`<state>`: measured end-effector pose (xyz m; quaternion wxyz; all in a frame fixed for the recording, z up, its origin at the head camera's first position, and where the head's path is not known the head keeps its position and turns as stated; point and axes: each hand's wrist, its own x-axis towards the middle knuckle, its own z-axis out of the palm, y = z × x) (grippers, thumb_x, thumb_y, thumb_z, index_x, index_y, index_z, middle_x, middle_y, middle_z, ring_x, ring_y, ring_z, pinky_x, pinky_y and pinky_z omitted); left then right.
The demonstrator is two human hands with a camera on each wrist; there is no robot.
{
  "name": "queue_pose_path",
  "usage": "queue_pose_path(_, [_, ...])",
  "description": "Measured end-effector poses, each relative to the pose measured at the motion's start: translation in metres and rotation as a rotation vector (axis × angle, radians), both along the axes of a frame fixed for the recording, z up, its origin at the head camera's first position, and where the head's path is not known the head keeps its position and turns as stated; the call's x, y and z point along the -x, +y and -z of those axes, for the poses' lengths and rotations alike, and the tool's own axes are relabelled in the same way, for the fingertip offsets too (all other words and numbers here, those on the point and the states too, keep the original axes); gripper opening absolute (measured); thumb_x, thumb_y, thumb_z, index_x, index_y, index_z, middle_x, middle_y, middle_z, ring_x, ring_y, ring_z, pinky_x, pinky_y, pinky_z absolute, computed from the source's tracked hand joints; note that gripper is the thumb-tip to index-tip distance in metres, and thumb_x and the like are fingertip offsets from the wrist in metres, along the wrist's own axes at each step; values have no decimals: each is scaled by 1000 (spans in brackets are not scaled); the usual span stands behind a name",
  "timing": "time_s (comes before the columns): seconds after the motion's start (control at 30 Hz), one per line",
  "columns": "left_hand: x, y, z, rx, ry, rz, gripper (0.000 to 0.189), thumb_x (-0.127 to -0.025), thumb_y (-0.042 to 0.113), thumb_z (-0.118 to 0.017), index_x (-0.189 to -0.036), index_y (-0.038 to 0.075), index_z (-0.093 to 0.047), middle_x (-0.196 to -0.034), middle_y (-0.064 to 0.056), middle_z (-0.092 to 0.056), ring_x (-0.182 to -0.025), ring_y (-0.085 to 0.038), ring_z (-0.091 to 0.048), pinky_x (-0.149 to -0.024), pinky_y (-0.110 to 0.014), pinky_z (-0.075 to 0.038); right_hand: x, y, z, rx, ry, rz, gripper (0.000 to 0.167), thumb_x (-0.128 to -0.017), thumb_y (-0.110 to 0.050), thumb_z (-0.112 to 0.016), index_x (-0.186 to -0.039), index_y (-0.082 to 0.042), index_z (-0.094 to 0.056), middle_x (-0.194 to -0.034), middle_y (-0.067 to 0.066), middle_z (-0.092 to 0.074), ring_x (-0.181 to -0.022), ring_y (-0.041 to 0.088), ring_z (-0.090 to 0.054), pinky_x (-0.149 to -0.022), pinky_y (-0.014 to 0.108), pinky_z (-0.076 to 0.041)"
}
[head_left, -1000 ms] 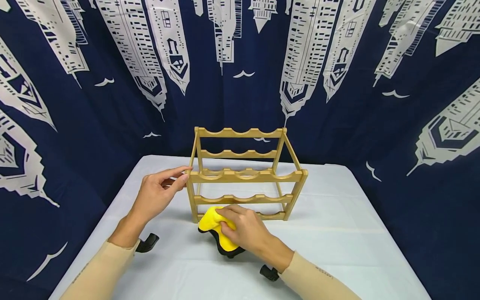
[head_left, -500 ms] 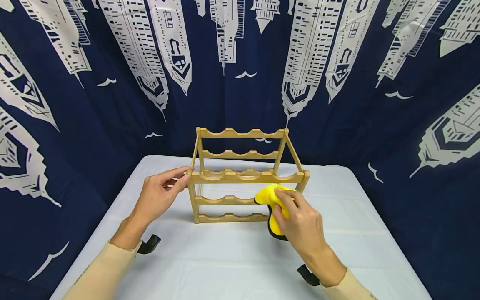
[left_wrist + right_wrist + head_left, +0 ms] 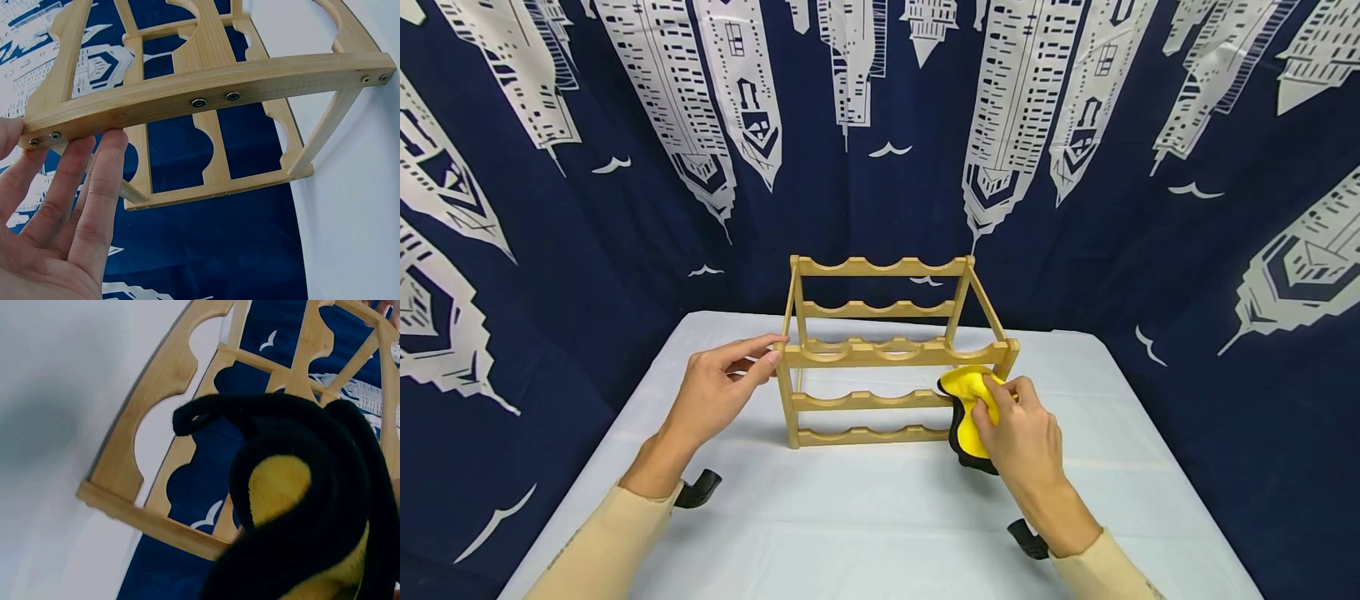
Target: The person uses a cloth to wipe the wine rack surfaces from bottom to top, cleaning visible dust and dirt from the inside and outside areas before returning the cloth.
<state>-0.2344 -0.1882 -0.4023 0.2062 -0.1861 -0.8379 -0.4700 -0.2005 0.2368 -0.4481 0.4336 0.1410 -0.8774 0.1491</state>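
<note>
Yellow cloth (image 3: pixel 973 404): cut off, 5 o'clock, right wrist view.
Right hand (image 3: pixel 1026 433): nearly all out of sight there.
Wooden rack (image 3: pixel 891 356): front post (image 3: pixel 1006 364), 4 o'clock, head view, partly hidden behind cloth.
Left hand (image 3: pixel 62 265): cut off, 8 o'clock, left wrist view.
Sleeves (image 3: pixel 602 546): cut off, 8 and 5 o'clock, head view; lettering (image 3: pixel 562 546) too small to read.

White tabletop (image 3: pixel 850 529) extending beneath the left hand (image 3: pixel 718 383) and right hand (image 3: pixel 1026 433); beyond and outward of both, dark-blue hanging fabric (image 3: pixel 865 208), softly folded, bearing inverted white buildings (image 3: pixel 1018 108) and gull motifs (image 3: pixel 890 149).
</note>
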Motion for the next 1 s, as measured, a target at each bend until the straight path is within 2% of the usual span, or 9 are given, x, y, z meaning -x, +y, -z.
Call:
queue_pose_path(0.1, [0,1,1,-7,-7,6,29,-114,19,-79,-142,21,-86,-119,-7,-90,-94,-17,-88,-68,-23,-63,-1,2,3,23,-46,-14,40,-83,5,-95,-121,9,-86,-91,21,-67,-54,27,-63,-46,42,-60])
queue_pose_path(0.17, [0,1,1,-10,-9,4,29,-114,19,-79,-142,22,-86,-119,-7,-90,-94,-15,-88,-68,-23,-63,-1,6,5,20,-47,-50,39,-81,4,-94,-119,9,-85,-91,20,-67,-61,30,-68,-52,44,-65])
queue_pose_path(0.23, [0,1,2,-11,-9,1,29,-114,20,-79,-142,22,-86,-119,-6,-90,-93,-10,-87,-68,-24,-63,-2,12,8,-3,-41,-99,38,-79,3,-94,-116,8,-85,-92,17,-68,-65,27,-70,-56,42,-67])
queue_pose_path(0.37, [0,0,2,-24,-8,2,29,-114,19,-79,-142,22,-86,-120,-6,-90,-92,-2,-84,-68,-23,-63,-3,25,15,-78,-44,-206,38,-76,0,-93,-113,2,-85,-93,11,-69,-63,14,-64,-54,31,-63])
queue_pose_path(0.47, [0,0,2,-33,-10,4,28,-114,20,-79,-141,23,-86,-120,-6,-90,-92,0,-83,-69,-21,-63,-1,31,22,-127,-61,-242,38,-76,0,-95,-113,1,-86,-92,8,-67,-59,9,-56,-50,26,-57])
queue_pose_path(0.63, [0,0,2,-28,-19,2,28,-114,21,-79,-142,24,-86,-119,-6,-90,-92,-2,-84,-67,-21,-61,5,36,34,-182,-88,-210,40,-77,3,-99,-115,1,-88,-93,9,-65,-51,9,-49,-44,23,-47])
queue_pose_path(0.73, [0,0,1,-24,-21,9,29,-114,19,-79,-142,21,-85,-121,-7,-90,-94,-2,-85,-70,-19,-63,8,34,41,-211,-119,-171,42,-79,3,-100,-119,1,-88,-96,10,-67,-49,10,-49,-43,22,-44])
queue_pose_path(0.87, [1,-1,-1,-22,-2,25,29,-113,14,-79,-142,15,-85,-123,-10,-89,-95,2,-84,-79,-16,-67,8,29,47,-215,-255,-111,41,-86,1,-98,-126,-1,-88,-101,12,-68,-51,14,-49,-44,25,-45])
queue_pose_path(1.0, [2,0,-2,-22,10,36,29,-112,10,-80,-141,11,-85,-122,-12,-89,-94,3,-84,-79,-14,-67,7,27,49,-188,-407,-75,37,-91,-2,-95,-127,-3,-87,-105,14,-70,-55,19,-54,-48,32,-51])
